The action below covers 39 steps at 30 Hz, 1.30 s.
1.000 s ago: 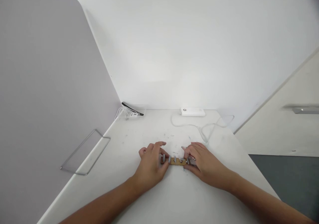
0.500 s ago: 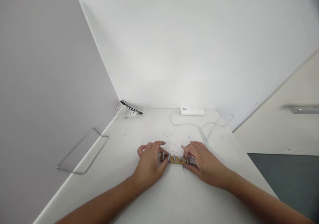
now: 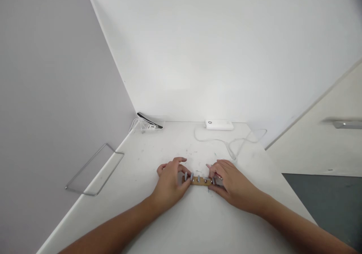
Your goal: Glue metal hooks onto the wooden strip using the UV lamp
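Observation:
A short wooden strip (image 3: pixel 201 181) lies crosswise in front of me on the white table, with several grey peg-like pieces (image 3: pixel 198 178) standing up from it and shiny metal dots along its top. My left hand (image 3: pixel 169 184) has thumb and a finger closed round the strip's left part, beside two of the grey pieces. At the other end, my right hand (image 3: pixel 229 182) pinches the strip near its last grey piece. A pale pinkish tip pokes out above the right-hand fingers; whether it is a fingertip or a thin object I cannot tell. Both strip ends are partly hidden by my fingers.
At the back of the white table (image 3: pixel 169 144) lies a white power bank (image 3: pixel 219 124) with a white cable (image 3: pixel 233 154). A clear tray (image 3: pixel 154 124) holding a black strip sits in the left corner. A bent wire frame (image 3: pixel 96 171) overhangs the left edge beside a grey panel (image 3: pixel 56 95).
The view shifts slightly. Both hands keep their hold at the two ends of the wooden strip, with no clear movement of the strip or its pieces.

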{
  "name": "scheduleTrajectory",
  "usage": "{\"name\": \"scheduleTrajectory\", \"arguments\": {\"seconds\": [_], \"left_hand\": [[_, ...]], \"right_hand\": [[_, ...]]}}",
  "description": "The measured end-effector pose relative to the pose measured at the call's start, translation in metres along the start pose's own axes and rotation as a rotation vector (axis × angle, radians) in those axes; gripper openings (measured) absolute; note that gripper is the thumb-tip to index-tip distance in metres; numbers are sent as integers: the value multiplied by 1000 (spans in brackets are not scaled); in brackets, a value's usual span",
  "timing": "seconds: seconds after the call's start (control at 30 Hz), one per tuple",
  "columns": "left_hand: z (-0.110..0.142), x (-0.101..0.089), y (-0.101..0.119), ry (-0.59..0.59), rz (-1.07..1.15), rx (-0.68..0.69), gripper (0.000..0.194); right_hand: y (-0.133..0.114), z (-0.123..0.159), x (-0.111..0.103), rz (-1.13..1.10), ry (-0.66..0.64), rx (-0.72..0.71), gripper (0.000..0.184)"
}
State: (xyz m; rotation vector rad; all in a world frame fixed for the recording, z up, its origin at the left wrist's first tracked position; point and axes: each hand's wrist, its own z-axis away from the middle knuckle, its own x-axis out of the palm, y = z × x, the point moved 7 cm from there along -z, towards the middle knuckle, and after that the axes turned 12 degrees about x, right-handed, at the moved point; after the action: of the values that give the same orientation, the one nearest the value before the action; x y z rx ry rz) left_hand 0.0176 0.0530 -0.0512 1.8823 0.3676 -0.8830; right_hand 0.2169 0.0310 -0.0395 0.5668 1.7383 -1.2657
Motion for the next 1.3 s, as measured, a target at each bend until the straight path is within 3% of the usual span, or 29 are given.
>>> {"name": "scheduleTrajectory", "arguments": {"seconds": [0.47,0.67,1.03,1.17,1.3], "left_hand": [[2,0,8,61,-58,106,45],[2,-2,11,90,-50,117,36],[2,-14,18,201,-55,183,51],[3,-31,30,302,-138,274,46],[13,-33,50,253,-274,490,34]], "right_hand": [[-1,0,-1,-11,0,10,21],[1,0,1,-13,-13,26,21],[1,-1,0,-18,-9,13,20],[0,-1,-1,-21,-14,27,21],[-2,0,-3,-2,6,13,21]]}}
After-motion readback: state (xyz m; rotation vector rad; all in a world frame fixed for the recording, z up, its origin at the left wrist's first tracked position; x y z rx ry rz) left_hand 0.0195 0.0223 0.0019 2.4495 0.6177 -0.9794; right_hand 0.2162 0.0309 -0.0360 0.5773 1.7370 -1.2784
